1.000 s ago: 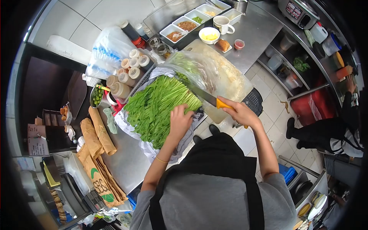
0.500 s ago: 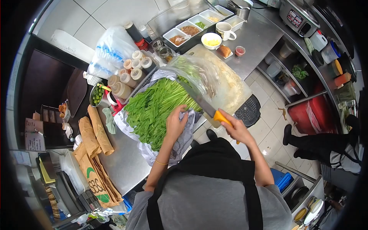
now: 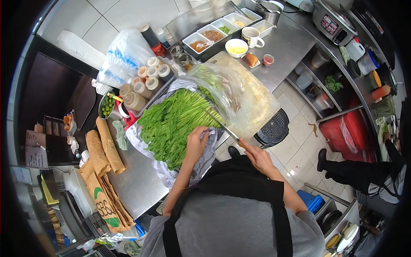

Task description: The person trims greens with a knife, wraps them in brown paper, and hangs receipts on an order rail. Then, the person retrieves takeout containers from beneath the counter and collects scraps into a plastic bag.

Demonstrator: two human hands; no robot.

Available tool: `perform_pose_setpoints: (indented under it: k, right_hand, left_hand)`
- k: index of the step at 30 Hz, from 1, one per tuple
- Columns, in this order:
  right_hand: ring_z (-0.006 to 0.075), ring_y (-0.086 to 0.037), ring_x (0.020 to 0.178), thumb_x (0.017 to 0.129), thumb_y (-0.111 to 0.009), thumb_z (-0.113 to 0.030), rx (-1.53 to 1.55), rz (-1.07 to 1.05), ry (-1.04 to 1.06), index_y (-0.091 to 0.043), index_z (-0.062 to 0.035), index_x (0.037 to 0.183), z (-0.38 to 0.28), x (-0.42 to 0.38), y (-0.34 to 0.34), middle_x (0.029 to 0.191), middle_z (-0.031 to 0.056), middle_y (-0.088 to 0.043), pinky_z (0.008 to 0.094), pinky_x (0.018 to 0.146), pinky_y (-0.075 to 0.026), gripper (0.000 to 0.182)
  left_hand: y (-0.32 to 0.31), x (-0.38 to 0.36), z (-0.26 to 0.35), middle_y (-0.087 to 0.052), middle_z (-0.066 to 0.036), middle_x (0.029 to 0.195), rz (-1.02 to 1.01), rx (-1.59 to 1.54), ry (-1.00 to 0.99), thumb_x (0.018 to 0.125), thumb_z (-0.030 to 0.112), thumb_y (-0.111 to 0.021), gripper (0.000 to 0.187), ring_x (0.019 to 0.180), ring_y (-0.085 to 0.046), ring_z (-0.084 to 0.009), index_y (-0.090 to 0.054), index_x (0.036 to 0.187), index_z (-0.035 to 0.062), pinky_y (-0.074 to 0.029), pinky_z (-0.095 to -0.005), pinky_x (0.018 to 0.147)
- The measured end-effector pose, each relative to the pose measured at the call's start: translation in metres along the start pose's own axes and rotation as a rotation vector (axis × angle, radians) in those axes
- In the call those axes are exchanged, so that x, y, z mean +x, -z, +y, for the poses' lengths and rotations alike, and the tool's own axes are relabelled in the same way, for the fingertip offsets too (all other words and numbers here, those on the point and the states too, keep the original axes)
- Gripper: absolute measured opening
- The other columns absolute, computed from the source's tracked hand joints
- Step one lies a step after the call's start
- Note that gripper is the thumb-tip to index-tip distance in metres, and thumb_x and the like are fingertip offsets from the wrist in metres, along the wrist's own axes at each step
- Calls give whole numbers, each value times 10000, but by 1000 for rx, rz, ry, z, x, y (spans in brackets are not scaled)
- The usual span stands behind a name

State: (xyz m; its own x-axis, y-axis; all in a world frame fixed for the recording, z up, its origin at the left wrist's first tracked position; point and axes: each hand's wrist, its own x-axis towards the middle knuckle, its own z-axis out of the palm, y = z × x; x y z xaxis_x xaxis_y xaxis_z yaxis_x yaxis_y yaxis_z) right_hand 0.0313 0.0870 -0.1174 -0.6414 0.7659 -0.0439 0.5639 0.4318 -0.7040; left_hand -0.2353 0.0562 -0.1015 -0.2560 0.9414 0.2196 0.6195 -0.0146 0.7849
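Observation:
My right hand (image 3: 258, 157) is wrapped round the handle of a large kitchen knife (image 3: 223, 125), whose blade reaches up and left over the cut ends of the greens. A big heap of long-stemmed leafy greens (image 3: 175, 128) lies on a checked cloth (image 3: 209, 147) at the counter's front edge. At the near side of the heap, my left hand (image 3: 197, 141) has its fingers curled against the cloth's edge and appears to pinch it. A clear plastic bag (image 3: 222, 88) with more stems inside rests behind the greens, partly over a worn cutting board (image 3: 261, 100).
Sauce bottles (image 3: 141, 88), a bowl of small green limes (image 3: 109, 107) and rolled brown paper bags (image 3: 98, 154) stand to the left. Topping trays (image 3: 212, 33), a mug (image 3: 252, 37) and a bowl (image 3: 236, 47) are at the back. Another person (image 3: 364, 169) is at the right.
My left hand has come down off the greens to the cloth's edge, its fingers closing. My right hand has lowered slightly towards me, turning the knife so its blade shows narrower.

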Motion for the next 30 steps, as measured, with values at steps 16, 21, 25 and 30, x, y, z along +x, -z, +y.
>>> perform_pose_setpoints:
  k: [16,21,25,30]
  right_hand:
    - [372,-588,669,916,-461,-265,-5,-60,-62,-200,-399,1389,10,17,-33,768,152,-546,449,607,-481,557]
    - [375,-587,701,909,-472,-240,-24,-79,-66,-219,-365,1392,7,17,-27,809,160,-568,443,627,-479,560]
    - [374,-590,721,900,-491,-224,-15,-62,-41,-246,-343,1391,7,18,-26,832,168,-583,448,629,-474,562]
    - [372,-594,718,891,-505,-211,-9,-32,5,-259,-347,1387,8,21,-22,825,163,-586,458,612,-472,571]
  left_hand:
    - [122,-65,2,-600,-57,952,472,-949,337,836,-26,-532,258,821,-598,-136,-519,1092,8,-504,-275,722]
    - [192,-111,3,-576,-101,1103,752,-974,120,892,56,-502,357,914,-596,-156,-444,1243,37,-510,-306,800]
    - [252,-160,1,-548,-75,1201,1012,-905,4,911,181,-513,374,1082,-524,-175,-459,1256,51,-402,-348,960]
    - [338,-224,14,-526,-123,1230,1572,-762,-72,900,207,-497,356,1145,-481,-252,-510,1204,25,-340,-449,1022]
